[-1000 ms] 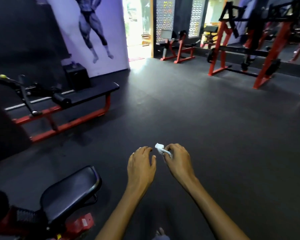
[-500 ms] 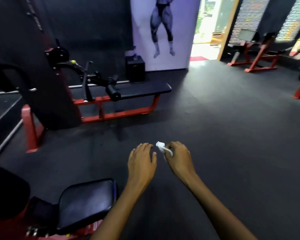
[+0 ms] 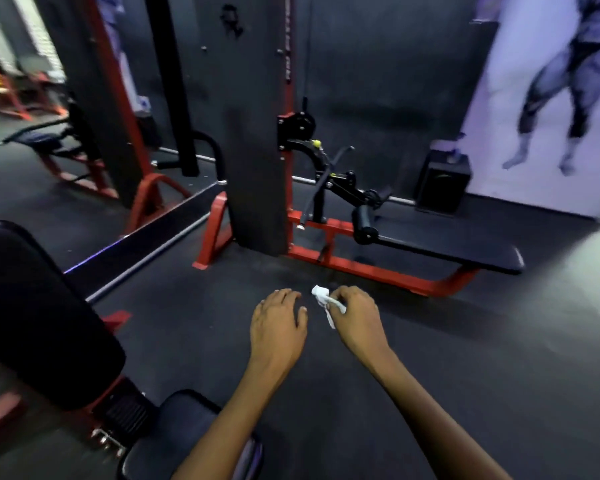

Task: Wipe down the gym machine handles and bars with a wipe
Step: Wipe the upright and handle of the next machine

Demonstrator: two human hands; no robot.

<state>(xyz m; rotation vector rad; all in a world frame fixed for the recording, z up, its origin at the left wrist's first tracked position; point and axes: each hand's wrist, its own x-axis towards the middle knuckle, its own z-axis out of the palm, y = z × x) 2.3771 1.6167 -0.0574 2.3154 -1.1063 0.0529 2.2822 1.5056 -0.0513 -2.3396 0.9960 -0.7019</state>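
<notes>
My right hand (image 3: 355, 318) holds a crumpled white wipe (image 3: 323, 297) between curled fingers, out in front of me above the dark floor. My left hand (image 3: 278, 322) hovers beside it, palm down, fingers relaxed and holding nothing. Ahead stands a red-and-black cable row machine (image 3: 257, 133) with a black handle bar (image 3: 329, 174), a round roller pad (image 3: 362, 226) and a long black bench (image 3: 447, 247). Both hands are well short of the machine and touch no part of it.
A black padded backrest (image 3: 32, 306) and seat (image 3: 181, 431) of another machine sit close at my lower left. A mirror (image 3: 49, 98) lines the left wall. A black box (image 3: 442, 181) stands by a bodybuilder poster (image 3: 551, 98) at right. Dark rubber floor (image 3: 465, 358) spreads to the right.
My view has swung left, bringing the cable row machine to the centre and the padded seat closer. Both hands keep the same pose, the wipe still in my right hand.
</notes>
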